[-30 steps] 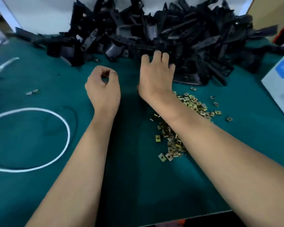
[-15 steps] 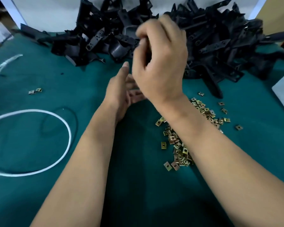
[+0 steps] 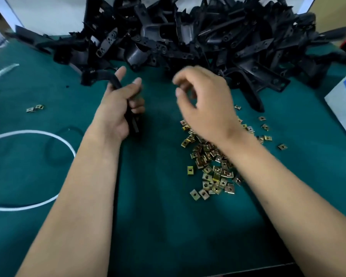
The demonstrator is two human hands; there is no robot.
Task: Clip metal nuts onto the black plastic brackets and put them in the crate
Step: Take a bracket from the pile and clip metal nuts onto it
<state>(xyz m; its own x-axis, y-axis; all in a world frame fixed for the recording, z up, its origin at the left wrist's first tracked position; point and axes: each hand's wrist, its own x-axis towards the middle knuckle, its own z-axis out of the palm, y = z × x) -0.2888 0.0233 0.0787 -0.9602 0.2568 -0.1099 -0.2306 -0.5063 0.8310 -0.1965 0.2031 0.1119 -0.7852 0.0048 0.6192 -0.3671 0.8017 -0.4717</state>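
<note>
Bracket (image 3: 116, 84), one, black, curved, lying in left hand (image 3: 118, 108), fingers curling round it above green table (image 3: 158, 226). Right hand (image 3: 206, 104) hovering over nuts (image 3: 212, 162), fingers loosely bent, blurred, holding nothing visible. Dozens of brass-coloured nuts; large bracket pile (image 3: 188, 37) sitting behind; two stray nuts (image 3: 35, 108) lying left.

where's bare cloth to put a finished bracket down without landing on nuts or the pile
Bare green cloth lies between the two forearms, bordered by the nut scatter on the right. More lies inside the white cord loop. The bracket pile crowds the far edge.
</note>
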